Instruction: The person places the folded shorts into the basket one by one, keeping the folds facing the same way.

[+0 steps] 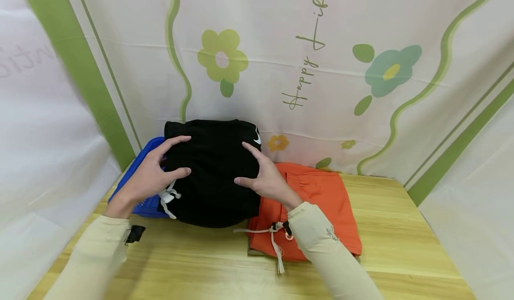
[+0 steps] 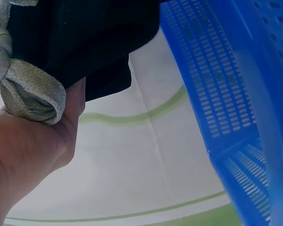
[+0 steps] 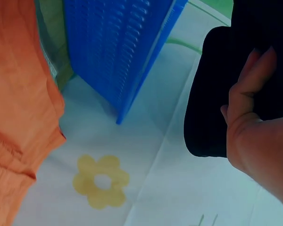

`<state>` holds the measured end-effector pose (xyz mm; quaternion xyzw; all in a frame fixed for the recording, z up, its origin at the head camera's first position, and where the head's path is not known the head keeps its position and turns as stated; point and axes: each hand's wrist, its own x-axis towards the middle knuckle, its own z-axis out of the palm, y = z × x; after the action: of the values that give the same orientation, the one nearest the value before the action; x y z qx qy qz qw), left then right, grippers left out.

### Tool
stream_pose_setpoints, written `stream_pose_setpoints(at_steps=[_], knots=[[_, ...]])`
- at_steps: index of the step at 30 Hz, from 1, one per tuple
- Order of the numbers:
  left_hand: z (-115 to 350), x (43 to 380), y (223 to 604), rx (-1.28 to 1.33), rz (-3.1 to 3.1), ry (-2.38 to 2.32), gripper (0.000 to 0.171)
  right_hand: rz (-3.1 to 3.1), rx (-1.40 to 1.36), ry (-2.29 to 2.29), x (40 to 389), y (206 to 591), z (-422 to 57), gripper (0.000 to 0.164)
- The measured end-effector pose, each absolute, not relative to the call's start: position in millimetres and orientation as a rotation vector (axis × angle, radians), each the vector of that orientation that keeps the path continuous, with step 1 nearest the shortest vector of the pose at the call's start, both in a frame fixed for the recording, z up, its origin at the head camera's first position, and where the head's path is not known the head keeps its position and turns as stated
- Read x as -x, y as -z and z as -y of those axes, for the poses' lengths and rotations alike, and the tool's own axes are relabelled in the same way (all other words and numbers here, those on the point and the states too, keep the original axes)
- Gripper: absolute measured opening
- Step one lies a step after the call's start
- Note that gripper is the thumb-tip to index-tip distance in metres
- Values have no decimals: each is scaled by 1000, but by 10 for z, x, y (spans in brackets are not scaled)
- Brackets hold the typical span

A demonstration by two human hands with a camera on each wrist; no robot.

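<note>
Both hands on the black garment [image 1: 213, 175] now, and it's folded into a thick bundle at the middle of the scene, held up off the wooden table [image 1: 401, 228]! The left hand [image 1: 146, 175] grips its left side, the right hand [image 1: 269, 177] grips its right — thumbs and forefingers spread wide over the front face, other fingers tucked around the sides. A white drawstring [image 1: 169, 195] dangles at the bundle's near left, right by the left hand, and a small white logo [image 1: 257, 136] shows at the far right corner.

Over on the left, the blue basket [image 1: 150, 208] sits on the table, slotted walls and all, partly hidden by the bundle and the left arm. To the right, an orange garment [image 1: 321, 211] lies flat and folded, its pale cord [image 1: 277, 251] trailing toward the near edge — and the right forearm crosses over part of it. Behind everything, on the far side, hangs a white backdrop [image 1: 273, 6] with printed flowers and green stripes.
</note>
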<state>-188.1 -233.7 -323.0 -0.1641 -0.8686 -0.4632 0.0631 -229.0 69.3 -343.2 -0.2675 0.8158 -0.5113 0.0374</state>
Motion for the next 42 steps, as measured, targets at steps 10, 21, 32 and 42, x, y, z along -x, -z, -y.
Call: stream_pose_setpoints(at_steps=[10, 21, 32, 42], knots=[[2491, 1968, 3302, 475, 2650, 1410, 72, -2508, 752, 1510, 2390, 3599, -479, 92], [2624, 2036, 3377, 416, 2695, 1357, 73, -2502, 687, 1477, 2455, 3743, -284, 93], [2750, 2120, 3504, 397, 2727, 1345, 74, -2477, 573, 1523, 2457, 3871, -116, 93], [2817, 2167, 3567, 360, 2743, 1311, 75, -2465, 410, 1645, 2414, 3963, 52, 92]])
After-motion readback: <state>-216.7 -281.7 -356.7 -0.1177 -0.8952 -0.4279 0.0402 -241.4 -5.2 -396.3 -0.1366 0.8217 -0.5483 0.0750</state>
